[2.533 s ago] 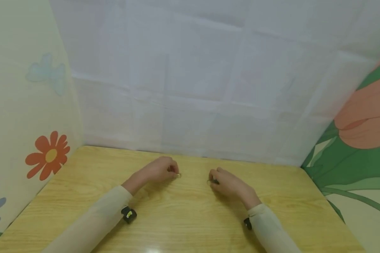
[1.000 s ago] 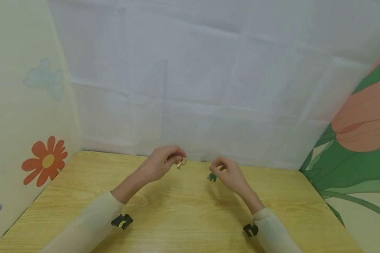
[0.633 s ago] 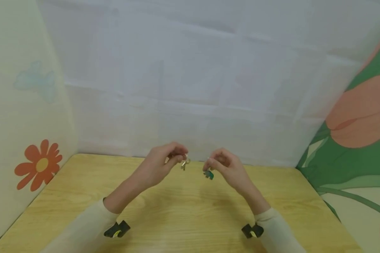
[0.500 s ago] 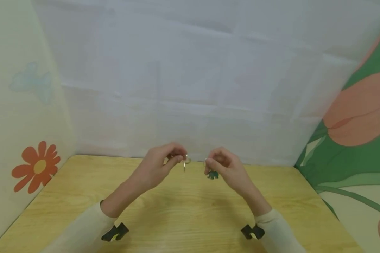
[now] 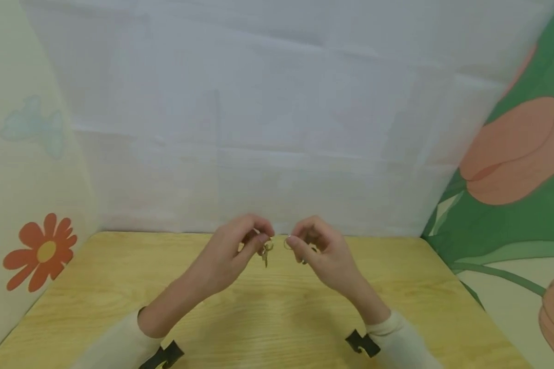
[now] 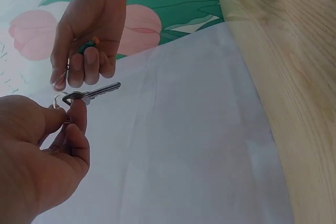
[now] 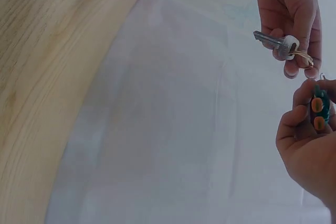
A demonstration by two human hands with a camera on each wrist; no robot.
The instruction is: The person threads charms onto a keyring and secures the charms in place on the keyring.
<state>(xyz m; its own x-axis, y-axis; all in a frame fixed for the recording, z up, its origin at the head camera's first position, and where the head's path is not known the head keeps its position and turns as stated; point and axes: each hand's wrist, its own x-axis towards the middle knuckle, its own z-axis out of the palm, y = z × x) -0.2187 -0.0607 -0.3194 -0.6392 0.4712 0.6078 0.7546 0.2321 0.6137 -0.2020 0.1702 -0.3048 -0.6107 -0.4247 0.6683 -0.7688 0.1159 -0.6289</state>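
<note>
Over the table, my left hand [image 5: 223, 253] pinches a thin metal key ring [image 7: 303, 57] between thumb and fingers. A silver key [image 6: 102, 93] with a notched blade hangs from that ring. Across a small gap, my right hand [image 5: 325, 259] holds a keychain with a small green charm [image 7: 319, 106] that has orange spots. Its fingers curl round the charm, partly hiding it. The keychain's thin ring [image 5: 287, 244] sticks out from the right thumb and fingertip towards the left hand. In the left wrist view, the two sets of fingertips are close together.
The light wooden table [image 5: 268, 323] lies below both hands. A creased white sheet [image 5: 268, 128] stands behind its back edge. Flower-printed panels rise at the left and right, one with a red flower [image 5: 46, 251]. Dark wrist devices [image 5: 362, 343] sit at both cuffs.
Both hands rose off the tabletop and came closer together, with the key and the keychain in them. The charm, which hung below the right fingers, is now tucked inside the hand. The view shifted rightward.
</note>
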